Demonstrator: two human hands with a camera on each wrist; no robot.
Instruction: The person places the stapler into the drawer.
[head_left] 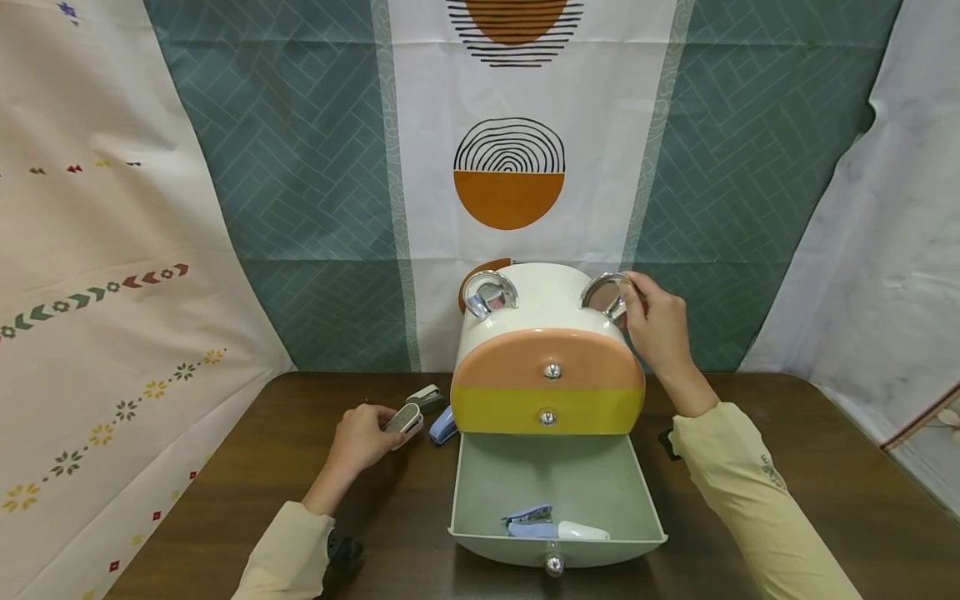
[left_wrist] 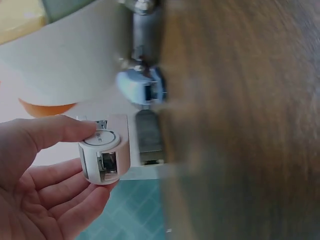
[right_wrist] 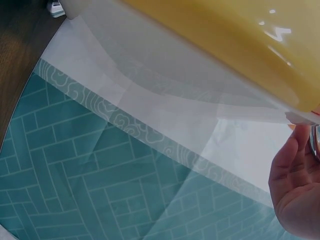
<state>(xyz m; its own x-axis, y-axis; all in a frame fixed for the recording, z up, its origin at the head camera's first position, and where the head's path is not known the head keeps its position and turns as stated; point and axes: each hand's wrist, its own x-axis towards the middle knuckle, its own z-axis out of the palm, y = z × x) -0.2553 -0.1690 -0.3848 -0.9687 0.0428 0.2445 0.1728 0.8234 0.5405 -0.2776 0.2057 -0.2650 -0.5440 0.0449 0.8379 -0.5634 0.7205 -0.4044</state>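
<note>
My left hand pinches a small white-and-grey stapler between thumb and fingers, left of a rounded drawer box. The left wrist view shows this stapler end-on. Beyond it a dark grey-green stapler and a blue stapler lie on the table beside the box. My right hand grips the right chrome ear ring on top of the box. The bottom green drawer is pulled out; blue stapler-like pieces and a white piece lie near its front.
The box's orange drawer and yellow drawer are closed. A left chrome ring stands on its top. The brown table meets a patterned cloth behind. A black item lies by the right sleeve.
</note>
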